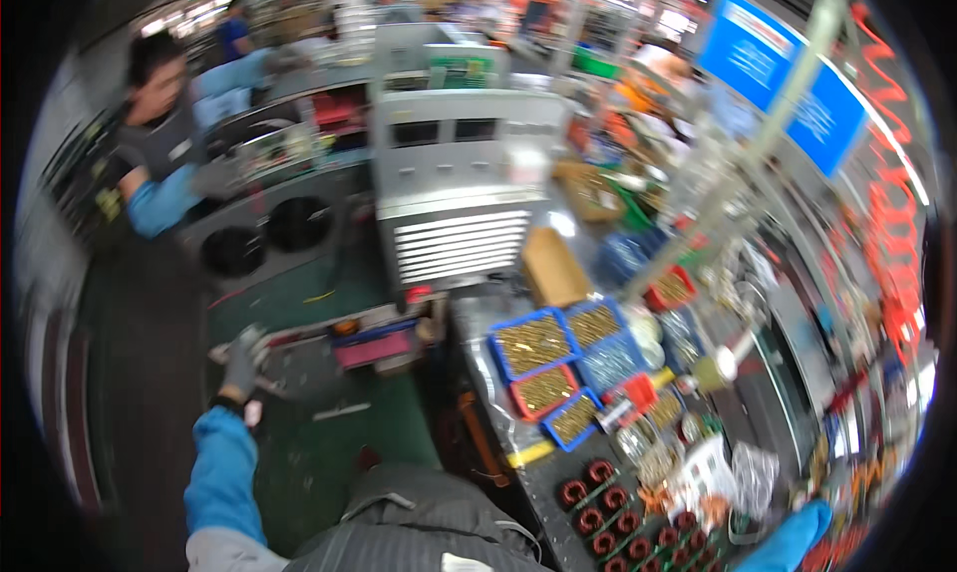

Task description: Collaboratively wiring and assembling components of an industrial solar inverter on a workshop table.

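My left hand [243, 361], in a grey glove below a blue sleeve [221, 467], is at the left end of a flat grey metal panel or case [307, 366] on the green work surface [384, 422]. Motion blur smears its fingers, so whether they grip the edge is unclear. A pink-and-blue piece [371, 347] sits at the panel's right end. At the lower right, my other blue sleeve [793, 540] reaches over the bench near a clear plastic bag [755, 475]; the right hand itself does not show.
Blue and red bins of small brass-coloured parts [536, 345] stand on the metal bench beside copper-wound rings [588, 519]. A tall grey metal cabinet [464, 208] stands ahead. A co-worker [159, 143] handles another case with round openings [299, 223] at the far left.
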The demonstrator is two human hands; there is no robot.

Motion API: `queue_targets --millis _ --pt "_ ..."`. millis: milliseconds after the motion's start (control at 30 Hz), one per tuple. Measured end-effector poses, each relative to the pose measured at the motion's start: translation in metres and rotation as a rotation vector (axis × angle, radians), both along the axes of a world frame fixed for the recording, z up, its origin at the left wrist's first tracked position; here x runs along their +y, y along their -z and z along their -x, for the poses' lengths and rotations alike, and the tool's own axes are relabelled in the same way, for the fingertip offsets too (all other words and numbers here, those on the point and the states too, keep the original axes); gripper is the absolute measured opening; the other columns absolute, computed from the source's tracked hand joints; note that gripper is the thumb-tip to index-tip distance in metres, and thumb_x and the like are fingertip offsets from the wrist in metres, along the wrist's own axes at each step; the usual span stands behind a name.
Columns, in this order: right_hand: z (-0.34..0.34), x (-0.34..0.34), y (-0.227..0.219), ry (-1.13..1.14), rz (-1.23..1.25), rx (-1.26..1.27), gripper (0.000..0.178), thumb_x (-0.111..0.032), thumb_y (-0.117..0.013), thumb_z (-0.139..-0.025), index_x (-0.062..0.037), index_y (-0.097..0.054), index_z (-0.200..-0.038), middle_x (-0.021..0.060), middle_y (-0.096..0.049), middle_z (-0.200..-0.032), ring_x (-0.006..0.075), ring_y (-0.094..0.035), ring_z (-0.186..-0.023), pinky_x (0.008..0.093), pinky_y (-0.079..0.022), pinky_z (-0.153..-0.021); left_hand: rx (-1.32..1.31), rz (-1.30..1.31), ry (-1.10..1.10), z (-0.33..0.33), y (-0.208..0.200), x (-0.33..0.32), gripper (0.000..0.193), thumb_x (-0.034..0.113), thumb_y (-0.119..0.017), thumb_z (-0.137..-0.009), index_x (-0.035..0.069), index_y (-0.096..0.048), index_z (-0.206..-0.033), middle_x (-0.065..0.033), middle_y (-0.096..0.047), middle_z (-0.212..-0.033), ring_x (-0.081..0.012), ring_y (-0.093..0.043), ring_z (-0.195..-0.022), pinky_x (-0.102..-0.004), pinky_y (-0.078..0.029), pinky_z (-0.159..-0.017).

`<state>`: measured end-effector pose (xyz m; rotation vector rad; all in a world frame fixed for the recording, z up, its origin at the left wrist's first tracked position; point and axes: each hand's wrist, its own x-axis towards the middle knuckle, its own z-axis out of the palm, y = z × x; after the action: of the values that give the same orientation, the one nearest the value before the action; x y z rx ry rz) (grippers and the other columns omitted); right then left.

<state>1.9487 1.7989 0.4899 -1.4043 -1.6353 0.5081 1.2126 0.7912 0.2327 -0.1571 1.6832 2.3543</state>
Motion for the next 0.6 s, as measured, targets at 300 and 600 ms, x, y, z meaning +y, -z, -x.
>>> queue_targets --millis 300,600 --pt "0.039 -0.057 0.002 0.049 -0.076 -0.037 0.053 -0.04 -0.076 -0.088 -0.0029 -0.067 -0.125 0.0162 -0.071 -0.116 0.0267 -0.069 -0.108 0.0378 -0.053 -0.098 -0.069 0.225 -0.037 -0.065 -0.093 0.077 0.048 0.027 -0.05 -0.108 0.0 -0.051 -0.148 -0.0133 -0.061 -0.142 -0.0252 -0.061 -0.128 -0.0396 -0.047 -0.112" --pt "0.179 -0.34 -0.035 -0.341 -0.25 0.091 0.055 -0.041 -0.08 -0.086 -0.0029 -0.065 -0.123 0.0142 -0.069 -0.117 0.0236 -0.067 -0.107 0.0375 -0.054 -0.097 0.154 0.203 0.33 -0.085 -0.136 0.103 0.044 0.018 -0.058 -0.104 -0.001 -0.057 -0.143 -0.0117 -0.065 -0.138 -0.0245 -0.065 -0.124 -0.0364 -0.05 -0.11"
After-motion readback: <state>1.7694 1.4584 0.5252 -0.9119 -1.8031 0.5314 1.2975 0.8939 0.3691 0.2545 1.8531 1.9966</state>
